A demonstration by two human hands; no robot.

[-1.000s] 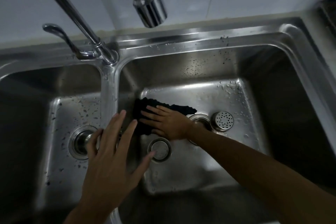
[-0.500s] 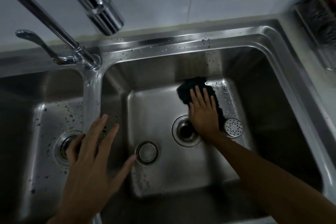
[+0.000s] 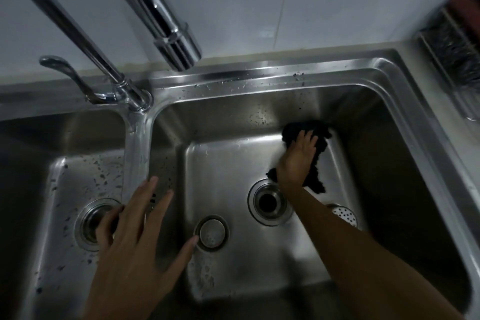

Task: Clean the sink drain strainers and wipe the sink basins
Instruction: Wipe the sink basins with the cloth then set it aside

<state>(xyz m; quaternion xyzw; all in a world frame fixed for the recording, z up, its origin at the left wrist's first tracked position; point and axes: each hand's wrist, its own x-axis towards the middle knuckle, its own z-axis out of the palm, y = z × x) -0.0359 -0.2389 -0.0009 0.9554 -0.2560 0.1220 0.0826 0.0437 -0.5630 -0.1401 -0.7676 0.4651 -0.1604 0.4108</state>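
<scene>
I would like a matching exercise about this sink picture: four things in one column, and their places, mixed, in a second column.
Things:
1. dark cloth
2. perforated strainer
3. round drain stopper
4. left hand

Places:
A. on the right basin floor, by the left thumb tip
B. over the divider between the two basins
C. under the right hand, far right corner of the basin floor
D. on the right basin floor, partly hidden behind the right forearm

Pairs: 1-C, 2-D, 3-A, 4-B
</scene>
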